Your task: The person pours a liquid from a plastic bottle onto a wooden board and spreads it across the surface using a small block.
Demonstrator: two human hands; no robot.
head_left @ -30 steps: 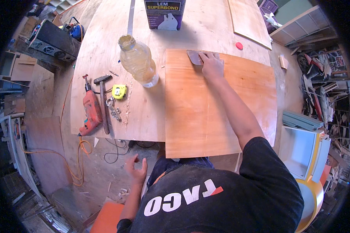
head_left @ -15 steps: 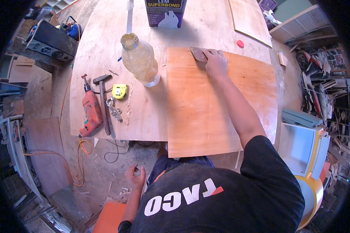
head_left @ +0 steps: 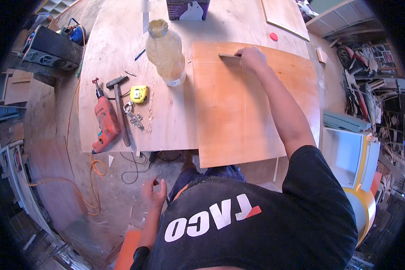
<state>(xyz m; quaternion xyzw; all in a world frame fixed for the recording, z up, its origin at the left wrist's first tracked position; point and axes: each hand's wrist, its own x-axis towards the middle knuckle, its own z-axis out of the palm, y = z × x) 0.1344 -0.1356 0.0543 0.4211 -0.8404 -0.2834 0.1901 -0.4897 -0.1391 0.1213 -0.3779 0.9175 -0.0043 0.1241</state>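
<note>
My right hand (head_left: 253,60) grips a thin flat spreader (head_left: 228,56), seen nearly edge-on, over the far part of an orange-brown wood panel (head_left: 261,121). A glossy film shows on the panel, which overhangs the table's near edge. Below table height, my left hand (head_left: 154,192) hangs beside my body with nothing in it, thumb and fingers apart and slightly curled. Left of the panel stands a cut-open clear plastic bottle (head_left: 166,56) with yellowish contents. Behind it is a purple and black tin (head_left: 187,10).
On the table's (head_left: 171,119) left lie a red drill (head_left: 105,119), a hammer (head_left: 119,108), a yellow tape measure (head_left: 139,94) and metal hinges (head_left: 132,114). A red cap (head_left: 273,36) lies beyond the panel, near another board (head_left: 285,18). An orange cable (head_left: 94,180) runs along the floor.
My right hand has tipped the spreader from showing its flat face to nearly edge-on, still near the panel's far edge. The whole view has shifted slightly; my left hand stays low and empty.
</note>
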